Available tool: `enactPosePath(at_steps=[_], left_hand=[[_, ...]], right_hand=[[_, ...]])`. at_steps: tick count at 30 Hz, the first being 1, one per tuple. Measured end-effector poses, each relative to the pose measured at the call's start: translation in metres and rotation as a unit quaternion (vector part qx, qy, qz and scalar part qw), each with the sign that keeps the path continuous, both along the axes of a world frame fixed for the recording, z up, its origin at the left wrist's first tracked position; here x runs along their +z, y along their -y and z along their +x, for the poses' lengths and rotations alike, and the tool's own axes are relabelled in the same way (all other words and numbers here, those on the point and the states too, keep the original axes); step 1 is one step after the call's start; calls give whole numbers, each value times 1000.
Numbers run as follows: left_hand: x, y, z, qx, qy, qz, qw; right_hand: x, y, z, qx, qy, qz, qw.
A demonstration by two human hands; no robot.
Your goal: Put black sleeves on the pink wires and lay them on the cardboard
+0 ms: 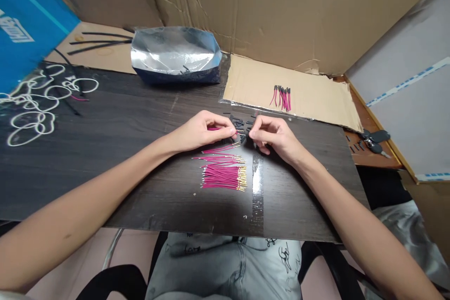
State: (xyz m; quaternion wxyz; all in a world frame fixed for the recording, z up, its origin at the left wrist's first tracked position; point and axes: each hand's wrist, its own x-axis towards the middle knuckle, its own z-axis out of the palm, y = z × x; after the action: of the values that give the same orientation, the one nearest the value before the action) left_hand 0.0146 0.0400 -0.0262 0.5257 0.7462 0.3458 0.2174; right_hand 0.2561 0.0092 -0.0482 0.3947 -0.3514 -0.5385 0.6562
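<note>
My left hand (207, 131) is closed in a pinch on a pink wire that pokes out between its fingers. My right hand (272, 137) is curled shut just to the right, fingertips pinched among small black tube pieces (240, 124) scattered on the dark wooden table (123, 150). What the right fingers hold is too small to name. Just below both hands lies a pile of pink wires (223, 176) with gold tips. A small bundle of finished pink wires with black ends (282, 96) rests on a cardboard sheet (316, 98) farther back.
A silver foil bag (176, 54) sits at the back centre. Long black tubes (98, 42) lie at the back left, near a blue box (24, 23). Keys (374, 140) lie at the right edge. Cardboard walls (263, 4) enclose the back.
</note>
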Motion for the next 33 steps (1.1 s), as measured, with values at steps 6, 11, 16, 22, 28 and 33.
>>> enactPosePath(at_steps=[6,11,16,22,28,33], left_hand=[[0,-2,1,-17,-18,27,999],[-1,-2,2,-24,-18,30,999],[-3,-3,1,-25,-23,34,999],[-5,-5,-4,-60,-31,22,997],[-3,-6,-2,-76,-34,25,996],[0,-3,4,-104,-26,26,994]], right_hand=[[5,0,3,31,65,-12,997],[6,0,5,40,91,-12,995],[6,0,7,54,94,-8,994],[3,-3,10,80,99,-5,992],[2,-4,14,99,106,-11,989],[5,-3,16,131,109,-25,985]])
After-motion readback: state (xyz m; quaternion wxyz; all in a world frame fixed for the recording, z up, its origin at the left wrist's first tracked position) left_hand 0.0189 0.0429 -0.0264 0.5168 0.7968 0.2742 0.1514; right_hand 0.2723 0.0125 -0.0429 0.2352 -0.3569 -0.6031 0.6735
